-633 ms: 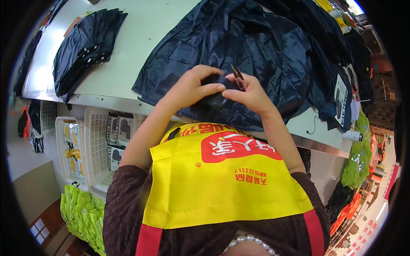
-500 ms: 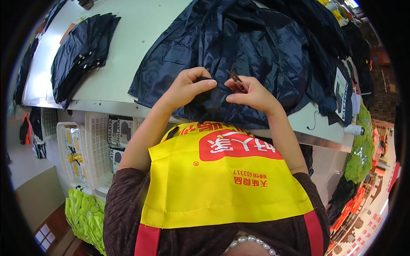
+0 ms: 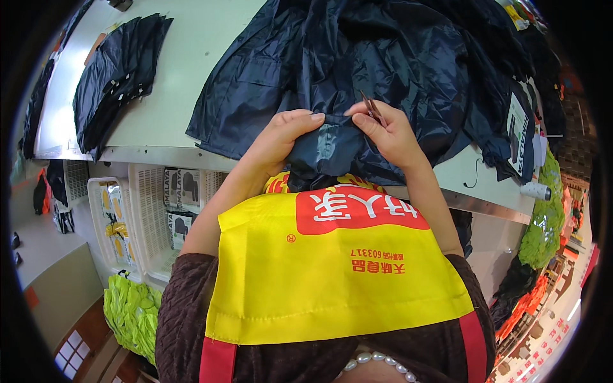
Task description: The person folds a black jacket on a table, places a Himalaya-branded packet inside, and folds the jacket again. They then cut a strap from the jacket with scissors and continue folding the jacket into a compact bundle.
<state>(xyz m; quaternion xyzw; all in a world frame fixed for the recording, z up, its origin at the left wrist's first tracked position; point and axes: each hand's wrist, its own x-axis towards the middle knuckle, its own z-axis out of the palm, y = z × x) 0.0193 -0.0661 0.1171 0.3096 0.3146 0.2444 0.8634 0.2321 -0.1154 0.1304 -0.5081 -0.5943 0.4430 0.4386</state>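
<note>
A dark navy jacket (image 3: 357, 57) lies spread over the white table (image 3: 191, 76). My left hand (image 3: 281, 137) pinches a fold of its fabric at the near edge. My right hand (image 3: 386, 131) grips the same fold from the right and also holds small thread snips (image 3: 371, 107) whose tip points up between its fingers. The fold hangs between both hands, just above my yellow and red apron (image 3: 332, 268).
A stack of folded dark garments (image 3: 115, 76) lies at the table's left end. White plastic crates (image 3: 137, 217) with packaged items stand under the table. A bright green bundle (image 3: 131, 313) sits on the floor at lower left. More dark garments with tags (image 3: 520, 127) pile at the right.
Both hands have pulled the jacket's edge closer to me and now stretch a fold between them. The view has shifted slightly.
</note>
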